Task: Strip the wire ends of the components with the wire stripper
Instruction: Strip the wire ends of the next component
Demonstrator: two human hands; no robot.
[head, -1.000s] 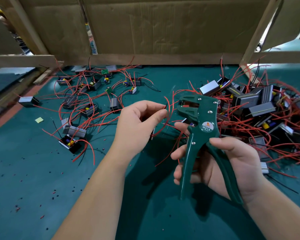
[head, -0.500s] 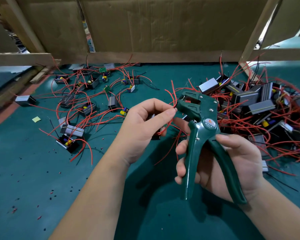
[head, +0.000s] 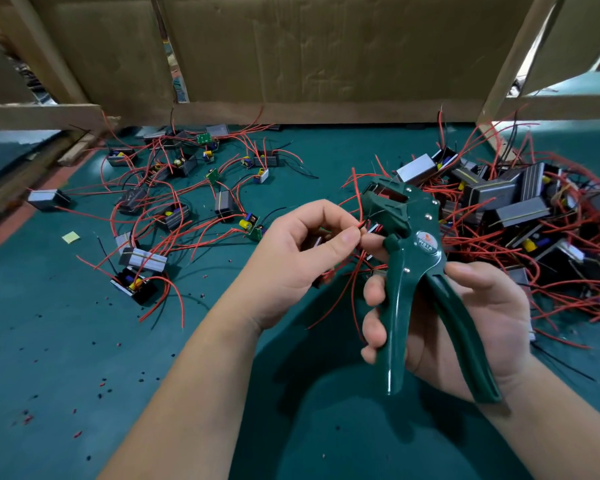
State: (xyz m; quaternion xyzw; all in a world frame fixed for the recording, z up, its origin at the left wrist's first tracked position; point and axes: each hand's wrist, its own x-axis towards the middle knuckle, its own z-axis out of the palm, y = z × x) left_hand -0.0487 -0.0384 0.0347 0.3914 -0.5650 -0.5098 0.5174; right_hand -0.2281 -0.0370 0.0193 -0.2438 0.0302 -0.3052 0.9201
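left hand pinches a red wire at the stripper's head

the left hand (head: pixel 298 258) is nearly closed, its thumb and forefinger pinching a thin red wire (head: pixel 356 192) close to its end. the other fingers curl loosely above the palm. the wire rises from the pinch and runs up along the left side of the tool's head. something small and dark shows under this palm, too hidden to tell whether the hand holds it.

the right hand (head: pixel 465 323) grips a dark green metal wire stripper (head: pixel 395 292) upright above the table. its fingers wrap the left handle, the right handle lies across the palm, and the thumb rests near the pivot. the handles stand spread apart. the pinched wire end sits just beside the underside of the head; whether it is in the jaws cannot be told.

to the right, behind the tool, lies a dense heap of grey box-shaped components (head: pixel 520 202) tangled in red leads. to the left, more such parts and small green circuit boards lie scattered (head: pixel 174 216) on the teal table mat (head: pixel 66 341). small red and dark insulation crumbs (head: pixel 101 382) dot the mat, with a yellow paper scrap (head: pixel 70 237) near its left edge. brown cardboard panels (head: pixel 326 46) in a wooden frame (head: pixel 39 114) close off the far side.

a round orange and white badge (head: pixel 426 244) at the pivot reads roughly "w01a".
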